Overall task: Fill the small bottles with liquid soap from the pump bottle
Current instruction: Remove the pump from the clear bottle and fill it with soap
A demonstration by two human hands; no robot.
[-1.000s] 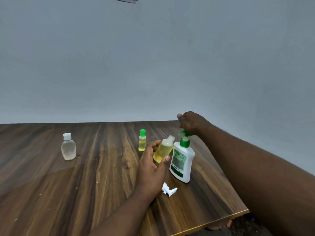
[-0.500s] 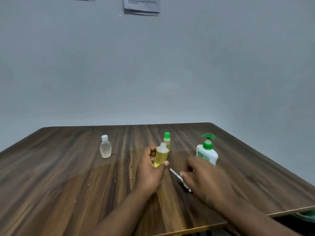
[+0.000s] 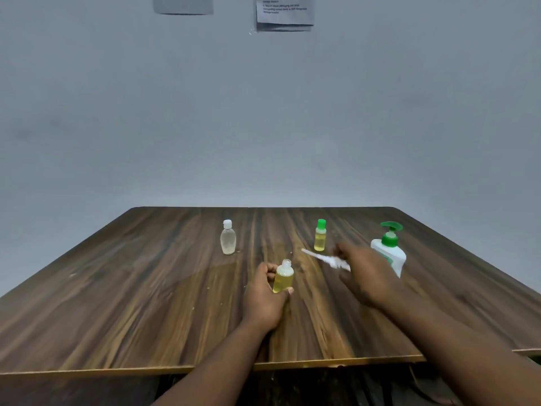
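My left hand [image 3: 263, 297] grips a small uncapped bottle [image 3: 283, 276] of yellow liquid, upright on the wooden table [image 3: 146, 303]. My right hand [image 3: 366, 273] holds a white spray cap with a thin tube [image 3: 325, 259], blurred by motion, to the right of that bottle. Behind my right hand stands the white pump bottle [image 3: 390, 253] with a green pump. A small green-capped bottle [image 3: 320, 239] of yellow liquid stands further back. At the left of the group a clear white-capped bottle [image 3: 228, 237] is standing.
The table's front edge [image 3: 205, 369] runs close to me, with dark floor below. A grey wall rises behind the table, with paper sheets [image 3: 284, 13] stuck high on it.
My right hand left the pump top, picked up the white spray cap from the table and now carries it left. The left hand set its tilted bottle upright. The camera view shifted.
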